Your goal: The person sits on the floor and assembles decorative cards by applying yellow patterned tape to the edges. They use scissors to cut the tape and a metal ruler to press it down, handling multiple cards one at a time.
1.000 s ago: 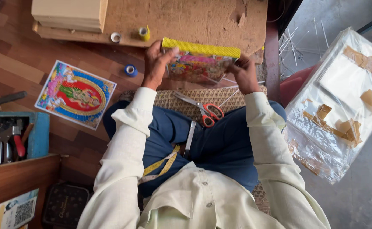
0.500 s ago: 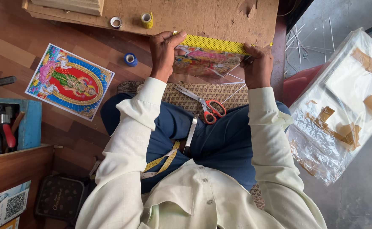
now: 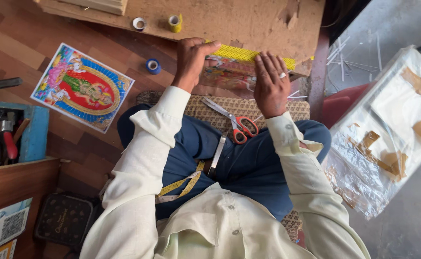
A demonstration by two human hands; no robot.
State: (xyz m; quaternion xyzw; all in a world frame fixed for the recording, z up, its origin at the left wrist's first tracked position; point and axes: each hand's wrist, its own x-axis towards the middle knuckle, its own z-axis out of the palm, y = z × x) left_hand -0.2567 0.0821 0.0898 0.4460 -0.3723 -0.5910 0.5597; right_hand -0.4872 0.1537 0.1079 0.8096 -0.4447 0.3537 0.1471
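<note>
Seen from above, a seated person works on a glossy picture [image 3: 229, 74] with a yellow strip [image 3: 249, 53] along its far edge. The left hand [image 3: 191, 60] grips its left end; the right hand [image 3: 270, 84] lies flat, fingers spread. Uneven pressure could crease it. Open scissors [image 3: 237, 124], just behind the hands, might slide off the lap.

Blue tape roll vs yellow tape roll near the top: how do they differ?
The blue tape roll lies on the dark wooden floor, near the left hand; the yellow tape roll sits farther off, on the pale board. The blue one stands alone, while the yellow one has a white roll beside it. Both are small, show an open core, and neither hand touches them.
</note>
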